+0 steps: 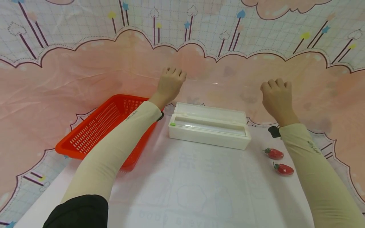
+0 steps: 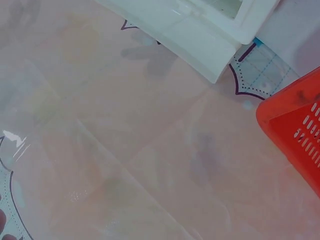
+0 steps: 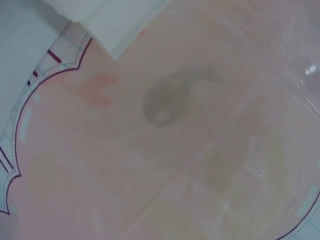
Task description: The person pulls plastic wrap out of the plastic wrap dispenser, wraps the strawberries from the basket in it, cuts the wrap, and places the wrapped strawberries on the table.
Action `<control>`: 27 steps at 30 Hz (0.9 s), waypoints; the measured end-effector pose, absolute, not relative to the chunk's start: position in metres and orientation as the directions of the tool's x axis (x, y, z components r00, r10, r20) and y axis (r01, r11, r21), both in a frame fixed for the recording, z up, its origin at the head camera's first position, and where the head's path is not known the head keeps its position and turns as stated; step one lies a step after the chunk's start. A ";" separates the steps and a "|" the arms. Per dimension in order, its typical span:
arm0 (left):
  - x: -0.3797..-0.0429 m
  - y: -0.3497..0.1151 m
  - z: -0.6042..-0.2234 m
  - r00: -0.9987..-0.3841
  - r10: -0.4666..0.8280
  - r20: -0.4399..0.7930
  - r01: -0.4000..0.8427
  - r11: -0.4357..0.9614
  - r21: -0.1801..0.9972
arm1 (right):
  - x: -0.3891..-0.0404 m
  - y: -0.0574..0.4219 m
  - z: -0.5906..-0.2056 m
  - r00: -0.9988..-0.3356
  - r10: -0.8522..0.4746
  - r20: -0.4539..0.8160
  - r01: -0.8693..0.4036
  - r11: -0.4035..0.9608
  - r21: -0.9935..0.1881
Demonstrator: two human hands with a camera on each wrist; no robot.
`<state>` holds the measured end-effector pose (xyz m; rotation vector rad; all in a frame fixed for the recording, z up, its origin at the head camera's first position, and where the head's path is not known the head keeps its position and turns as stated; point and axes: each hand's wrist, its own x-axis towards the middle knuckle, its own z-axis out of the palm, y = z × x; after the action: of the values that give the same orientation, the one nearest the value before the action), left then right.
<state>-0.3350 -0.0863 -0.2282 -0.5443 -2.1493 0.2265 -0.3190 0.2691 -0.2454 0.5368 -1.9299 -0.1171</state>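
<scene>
Left hand (image 1: pixel 171 84) and right hand (image 1: pixel 277 98): fingers curled, each pinching clear film (image 1: pixel 215 83), glinting between them. Box (image 1: pixel 208 137), white, lid raised: on bench (image 1: pixel 171 177), below film. Basket (image 1: pixel 67 146), red: left of box. Strawberries (image 1: pixel 284 169), two: right.

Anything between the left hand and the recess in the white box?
Yes: the open lid, along the far edge of the white box, is between the left hand and the recess. Nothing else solid shows there.
</scene>
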 end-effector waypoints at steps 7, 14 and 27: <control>-0.331 -0.088 -0.225 -0.491 0.453 0.744 0.307 0.889 -0.339 | -0.316 0.268 -0.239 -0.325 -0.409 0.853 -0.306 0.899 0.314; -0.322 -0.093 -0.229 -0.470 0.448 0.760 0.343 0.887 -0.311 | -0.306 0.268 -0.239 -0.303 -0.403 0.863 -0.340 0.892 0.298; -0.248 -0.124 -0.254 -0.154 0.844 0.513 0.785 0.420 -0.455 | -0.242 0.290 -0.250 -0.162 -0.682 0.713 -0.738 0.564 0.372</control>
<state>-0.2477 -0.1237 -0.2544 -1.3795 -1.9489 0.1036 -0.2422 0.2898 -0.2502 1.1527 -1.8832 0.0769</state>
